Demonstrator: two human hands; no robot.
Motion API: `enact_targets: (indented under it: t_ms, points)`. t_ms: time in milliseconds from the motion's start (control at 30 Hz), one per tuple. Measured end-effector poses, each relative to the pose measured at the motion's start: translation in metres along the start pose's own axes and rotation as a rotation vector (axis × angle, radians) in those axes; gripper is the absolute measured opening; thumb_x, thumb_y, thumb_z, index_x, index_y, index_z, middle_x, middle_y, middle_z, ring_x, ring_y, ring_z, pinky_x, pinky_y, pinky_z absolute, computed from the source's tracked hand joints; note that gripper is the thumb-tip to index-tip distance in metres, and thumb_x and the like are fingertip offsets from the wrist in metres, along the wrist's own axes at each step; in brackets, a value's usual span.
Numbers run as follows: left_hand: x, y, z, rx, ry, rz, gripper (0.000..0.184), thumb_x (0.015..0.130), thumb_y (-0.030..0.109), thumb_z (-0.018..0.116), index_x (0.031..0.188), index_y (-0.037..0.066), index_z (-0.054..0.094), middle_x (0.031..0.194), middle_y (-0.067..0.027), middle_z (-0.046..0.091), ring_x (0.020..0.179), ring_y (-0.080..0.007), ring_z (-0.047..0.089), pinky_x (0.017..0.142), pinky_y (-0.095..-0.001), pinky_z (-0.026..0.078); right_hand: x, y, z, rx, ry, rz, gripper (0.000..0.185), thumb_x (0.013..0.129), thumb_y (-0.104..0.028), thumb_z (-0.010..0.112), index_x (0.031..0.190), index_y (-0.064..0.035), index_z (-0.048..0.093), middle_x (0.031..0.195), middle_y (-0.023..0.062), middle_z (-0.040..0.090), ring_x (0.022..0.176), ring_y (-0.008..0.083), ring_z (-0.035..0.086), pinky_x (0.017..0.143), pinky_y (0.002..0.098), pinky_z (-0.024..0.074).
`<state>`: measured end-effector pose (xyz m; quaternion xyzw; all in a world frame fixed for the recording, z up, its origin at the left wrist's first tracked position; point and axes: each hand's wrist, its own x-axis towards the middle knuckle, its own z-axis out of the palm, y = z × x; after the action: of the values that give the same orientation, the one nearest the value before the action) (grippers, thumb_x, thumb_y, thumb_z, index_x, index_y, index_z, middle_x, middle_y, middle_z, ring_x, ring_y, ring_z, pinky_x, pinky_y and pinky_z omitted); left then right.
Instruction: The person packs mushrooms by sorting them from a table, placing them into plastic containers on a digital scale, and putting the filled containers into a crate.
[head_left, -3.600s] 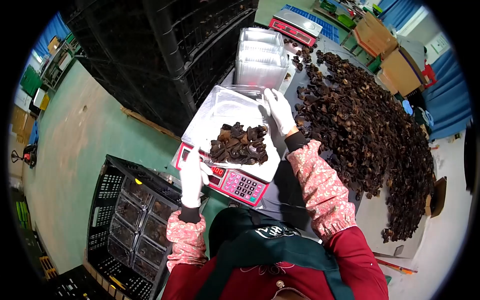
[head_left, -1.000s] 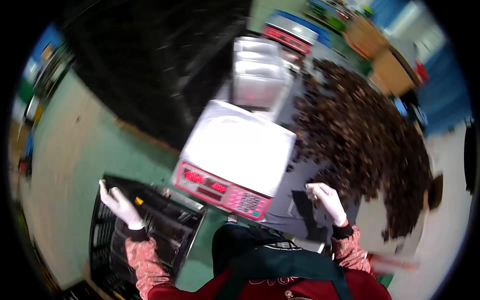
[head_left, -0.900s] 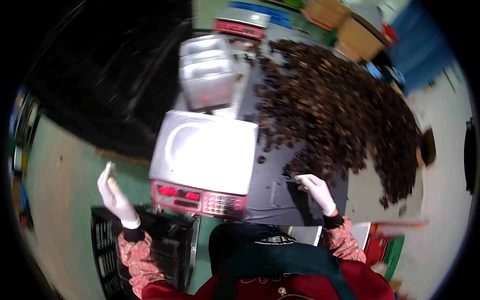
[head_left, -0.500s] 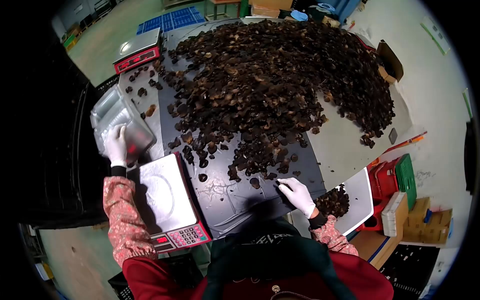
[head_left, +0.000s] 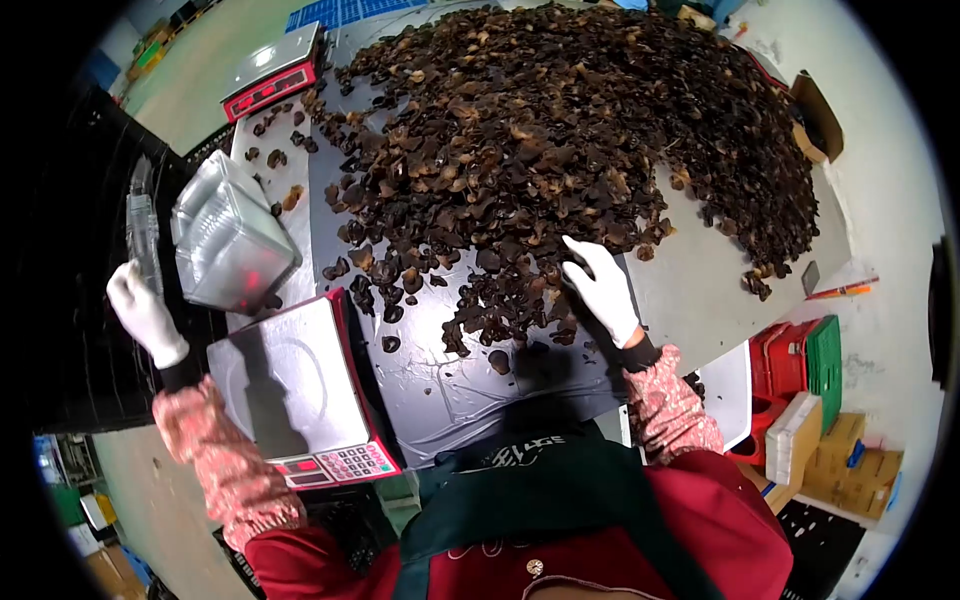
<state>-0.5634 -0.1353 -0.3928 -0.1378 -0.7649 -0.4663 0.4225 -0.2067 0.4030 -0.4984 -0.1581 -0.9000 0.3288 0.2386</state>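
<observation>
My left hand (head_left: 145, 312), in a white glove, pinches a clear plastic tray (head_left: 143, 225) that stands on edge, left of the stack of clear trays (head_left: 230, 240). Below the stack is the scale (head_left: 300, 375) with a red frame; nothing lies on its metal plate, and a shadow falls across it. My right hand (head_left: 603, 285), also gloved in white, is at the front edge of the large heap of dark brown dried pieces (head_left: 520, 130). Its thumb and fingers are apart, with nothing seen between them.
A second red scale (head_left: 275, 68) stands at the far left of the table (head_left: 700, 310). Black crates (head_left: 90, 270) are stacked on the left. Red and green bins (head_left: 785, 360) and cardboard boxes (head_left: 850, 465) are at the right, near a white tub (head_left: 728, 400).
My left hand has moved left from the tray stack with one clear tray. My right hand has gone forward to the heap. Earlier, a tray of dark pieces on the near scale was removed.
</observation>
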Motion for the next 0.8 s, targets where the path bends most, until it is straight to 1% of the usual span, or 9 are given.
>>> enact_targets:
  t_ms: [67,200,267,400,467,533,600,700,800]
  points:
    - [-0.049,0.087,-0.027,0.17,-0.016,0.196,0.017,0.1,0.014,0.056,0.105,-0.002,0.06,0.099,-0.011,0.063,0.092,-0.0217,0.058,0.085,-0.0337,0.046,0.013,-0.011,0.013,0.006,-0.046,-0.127,0.053,0.087,-0.027,0.07,0.135,-0.0099,0.056,0.123,0.0155,0.06,0.113,0.0319,0.057,0.1,0.0375,0.0442]
    - [-0.167,0.118,-0.085,0.495,-0.121,0.518,0.016,0.094,0.005,0.062,0.107,-0.002,0.056,0.104,-0.0137,0.06,0.097,-0.0321,0.057,0.092,-0.0438,0.044,0.006,-0.026,0.044,-0.174,-0.297,-0.148,0.088,0.075,-0.05,0.075,0.148,-0.0147,0.041,0.143,0.0188,0.046,0.132,0.037,0.041,0.109,0.0475,0.0344]
    - [-0.223,0.125,-0.102,0.406,-0.282,0.393,0.028,0.084,-0.013,0.053,0.108,0.001,0.054,0.111,-0.0131,0.058,0.109,-0.0298,0.055,0.097,-0.0414,0.044,-0.006,-0.027,0.062,-0.269,-0.346,-0.196,0.095,0.071,-0.056,0.076,0.15,-0.0178,0.038,0.149,0.0198,0.038,0.138,0.0407,0.034,0.111,0.055,0.0286]
    - [-0.294,0.115,-0.122,0.41,-0.392,0.356,0.029,0.078,-0.012,0.054,0.103,0.003,0.051,0.112,-0.013,0.057,0.114,-0.0326,0.051,0.104,-0.0458,0.039,-0.009,-0.035,0.095,-0.435,-0.347,-0.368,0.104,0.066,-0.062,0.076,0.152,-0.0244,0.033,0.155,0.0176,0.032,0.139,0.046,0.028,0.107,0.0648,0.0268]
    - [-0.3,0.126,-0.132,0.472,-0.579,0.327,0.028,0.085,0.001,0.061,0.11,0.005,0.05,0.121,-0.015,0.054,0.12,-0.0365,0.049,0.107,-0.0537,0.035,-0.005,-0.042,0.101,-0.507,-0.406,-0.403,0.091,0.073,-0.059,0.074,0.149,-0.024,0.039,0.149,0.0137,0.04,0.136,0.0406,0.034,0.1,0.057,0.038]
    - [-0.306,0.151,-0.127,0.458,-0.495,0.291,0.025,0.089,0.007,0.06,0.112,0.005,0.052,0.122,-0.0158,0.052,0.119,-0.0393,0.049,0.104,-0.0564,0.036,-0.008,-0.037,0.101,-0.466,-0.453,-0.429,0.075,0.077,-0.054,0.071,0.142,-0.0236,0.048,0.144,0.0113,0.044,0.13,0.0374,0.038,0.093,0.0489,0.0419]
    - [-0.317,0.168,-0.109,0.302,-0.455,0.299,0.033,0.092,0.012,0.06,0.124,0.004,0.054,0.128,-0.0173,0.05,0.121,-0.0391,0.048,0.103,-0.0525,0.038,-0.017,-0.032,0.096,-0.359,-0.354,-0.513,0.048,0.083,-0.044,0.069,0.122,-0.0171,0.062,0.126,0.006,0.055,0.116,0.0291,0.048,0.086,0.0426,0.0431]
    - [-0.326,0.231,-0.034,0.106,-0.625,0.175,0.029,0.087,0.006,0.062,0.116,0.001,0.064,0.123,-0.0207,0.059,0.11,-0.0361,0.057,0.096,-0.0456,0.045,-0.035,-0.009,0.104,-0.329,-0.197,-0.639,0.023,0.082,-0.026,0.063,0.103,-0.0158,0.065,0.112,0.0012,0.056,0.109,0.0232,0.05,0.081,0.0374,0.0431]
    - [-0.341,0.243,0.052,0.199,-0.859,0.121,0.054,0.088,0.015,0.065,0.138,0.007,0.049,0.144,-0.0235,0.044,0.107,-0.0387,0.058,0.089,-0.0427,0.049,-0.041,-0.006,0.097,-0.387,-0.205,-0.763,0.02,0.078,-0.02,0.06,0.096,-0.0145,0.065,0.108,-0.0008,0.057,0.103,0.0201,0.051,0.077,0.0344,0.042]
